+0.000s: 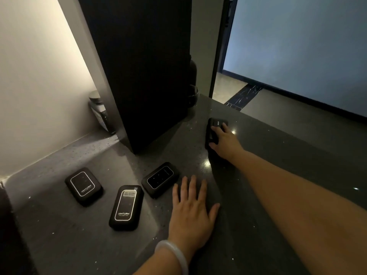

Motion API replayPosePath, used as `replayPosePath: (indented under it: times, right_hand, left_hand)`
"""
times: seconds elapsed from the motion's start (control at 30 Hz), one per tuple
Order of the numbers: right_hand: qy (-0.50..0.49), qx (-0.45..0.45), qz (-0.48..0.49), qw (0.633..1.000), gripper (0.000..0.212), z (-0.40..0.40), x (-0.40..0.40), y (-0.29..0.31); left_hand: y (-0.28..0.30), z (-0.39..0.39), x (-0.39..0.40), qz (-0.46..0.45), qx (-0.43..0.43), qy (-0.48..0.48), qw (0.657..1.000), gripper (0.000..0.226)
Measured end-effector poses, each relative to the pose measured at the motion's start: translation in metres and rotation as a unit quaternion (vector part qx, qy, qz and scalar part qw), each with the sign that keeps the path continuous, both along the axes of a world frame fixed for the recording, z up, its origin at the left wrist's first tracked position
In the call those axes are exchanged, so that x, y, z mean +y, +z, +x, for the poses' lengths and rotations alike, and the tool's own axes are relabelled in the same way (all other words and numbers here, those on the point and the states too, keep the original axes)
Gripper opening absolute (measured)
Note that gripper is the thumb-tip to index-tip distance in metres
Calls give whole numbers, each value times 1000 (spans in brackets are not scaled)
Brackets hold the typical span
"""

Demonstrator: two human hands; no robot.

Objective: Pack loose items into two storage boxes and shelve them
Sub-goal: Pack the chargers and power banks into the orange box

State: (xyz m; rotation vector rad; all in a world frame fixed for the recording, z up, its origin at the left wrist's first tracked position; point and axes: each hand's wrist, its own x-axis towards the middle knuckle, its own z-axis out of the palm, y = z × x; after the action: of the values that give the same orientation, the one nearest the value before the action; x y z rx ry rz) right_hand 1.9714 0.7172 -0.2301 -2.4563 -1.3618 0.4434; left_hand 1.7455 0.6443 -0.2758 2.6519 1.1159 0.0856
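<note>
The fingers (218, 129) of the right hand (225, 140) were curled over the top of a small black device (213, 130), with the thumb against its near edge, so the hand gripped it where it lay on the dark speckled counter (278, 151). The fingers (191, 187) of the left hand (191, 212) were straight and spread, palm down, pressing flat on the counter and holding nothing. A pale bangle (174, 255) circled the left wrist.

Just left of the left fingertips, near but not touching them, lay a second black device (160, 180), flat on its back and angled, its glossy panel facing up. Further left and nearer the person lay a third device (126, 207), with a white-outlined panel and the word "MTURM" readable. Beyond that, well left of the left fingers, lay a fourth device (83, 186) of the same kind, also face up. All three were apart from one another.

Ahead of the left fingers and left of the right fingers stood a tall dark panel (143, 72), its foot on the counter. Behind it on the far left sat a dark jar with a round lid (99, 110) against the pale wall (35, 86). At the panel's right edge a glass vessel (193, 95) showed dimly; what it held could not be told.
</note>
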Motion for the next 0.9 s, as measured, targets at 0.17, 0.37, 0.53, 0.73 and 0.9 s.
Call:
replayPosePath:
  times: [0.17, 0.37, 0.53, 0.73, 0.9]
  right_hand:
    - [47, -4, -30, 998, 72, -15, -57, 6]
    - [-66, 47, 3, 997, 79, -37, -86, 8]
    - [-163, -57, -13, 985, 89, -61, -66, 1]
    - [-163, -101, 39, 981, 85, -97, -124, -18]
    - [-184, -128, 19, 974, 88, -117, -176, -28]
  left_hand:
    - [3, -2, -1, 10, -13, -2, 1000, 76]
    - [-1, -1, -1, 16, -30, -3, 999, 77]
    - [-2, -1, -2, 30, -22, 0, 999, 77]
    - [-3, -2, 0, 22, -32, -4, 999, 77]
    - [5, -9, 3, -6, -84, -6, 996, 71]
